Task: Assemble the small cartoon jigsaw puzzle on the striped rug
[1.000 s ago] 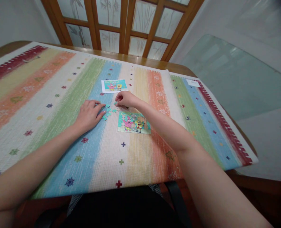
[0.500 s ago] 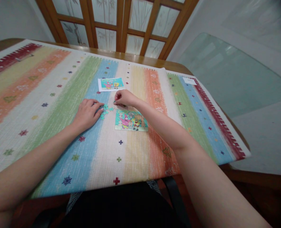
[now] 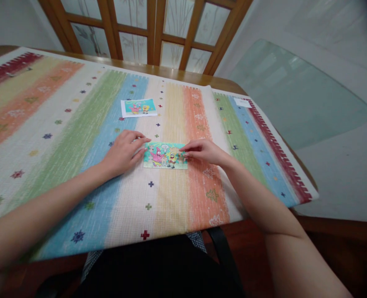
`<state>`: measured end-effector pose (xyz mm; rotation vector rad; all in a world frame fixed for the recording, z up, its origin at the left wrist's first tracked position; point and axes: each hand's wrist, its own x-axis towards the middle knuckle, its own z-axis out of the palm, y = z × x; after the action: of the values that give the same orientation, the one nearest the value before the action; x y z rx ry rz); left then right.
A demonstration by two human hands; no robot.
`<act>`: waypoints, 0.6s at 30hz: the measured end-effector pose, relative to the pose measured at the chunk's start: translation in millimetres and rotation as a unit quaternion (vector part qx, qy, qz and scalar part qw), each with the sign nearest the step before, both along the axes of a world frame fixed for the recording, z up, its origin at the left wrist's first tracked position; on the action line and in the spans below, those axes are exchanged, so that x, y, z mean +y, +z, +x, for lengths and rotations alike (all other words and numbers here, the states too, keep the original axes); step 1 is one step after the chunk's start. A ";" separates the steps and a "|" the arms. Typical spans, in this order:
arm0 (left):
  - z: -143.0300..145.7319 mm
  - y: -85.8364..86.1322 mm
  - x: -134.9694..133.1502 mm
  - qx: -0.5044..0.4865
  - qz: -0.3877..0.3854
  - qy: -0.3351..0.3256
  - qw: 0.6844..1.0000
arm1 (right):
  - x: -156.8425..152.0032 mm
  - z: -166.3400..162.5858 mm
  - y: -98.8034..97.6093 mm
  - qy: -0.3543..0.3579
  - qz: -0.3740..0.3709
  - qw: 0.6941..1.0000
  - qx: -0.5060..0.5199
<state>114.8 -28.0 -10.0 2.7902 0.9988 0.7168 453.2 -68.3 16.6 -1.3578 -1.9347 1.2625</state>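
A SpongeBob SquarePants jigsaw puzzle (image 3: 166, 166) lies flat between a person's two bare hands, near the middle of a striped tablecloth (image 3: 177, 198). Most of the picture appears assembled: pink Patrick (image 3: 158, 156) and yellow SpongeBob (image 3: 171, 158) stand side by side, with Squidward's pale head above and between them. Tan patches (image 3: 181, 157), most evident at the right side and near the upper left, suggest bare backing where pieces are lacking; their number is too small to count. Any loose pieces beneath the left hand are hidden.

The left hand (image 3: 125, 151) rests palm down, fingers loosely bent and a little apart, tips at the puzzle's upper left corner. The right hand (image 3: 205, 151) meets the right edge with thumb and forefinger drawn narrow; whether a piece sits between them is unclear.

The puzzle is a thin, glossy-looking rectangle, finely seamed, with a pale lower border. Beyond it lies a white-edged paper print (image 3: 140, 107) of a similar scene, flat and smooth. The cloth, woven in look, carries brushed bands of green, blue, cream, yellow and orange, dotted with crosses and snowflakes. Behind the polished wooden table edge (image 3: 183, 75) stand wood-framed doors (image 3: 151, 33) with bamboo-patterned frosted panes.
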 end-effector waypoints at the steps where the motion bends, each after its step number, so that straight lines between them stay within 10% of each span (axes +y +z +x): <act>1: 13.0 1.9 -5.7 -0.007 -0.014 -0.030 0.999 | -3.6 2.3 -3.2 -0.008 -0.017 1.000 0.017; 8: 87.0 6.9 -28.7 -0.030 -0.112 -0.074 0.991 | -17.3 0.6 -2.1 -0.025 -0.066 0.990 0.121; 18: 102.0 6.4 -32.7 -0.091 -0.187 -0.087 0.974 | -22.6 -5.7 3.5 -0.036 -0.062 0.984 0.165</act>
<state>216.8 -60.7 -3.6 2.4001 0.7529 0.6671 447.5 -90.9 20.1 -1.1758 -1.5902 1.4870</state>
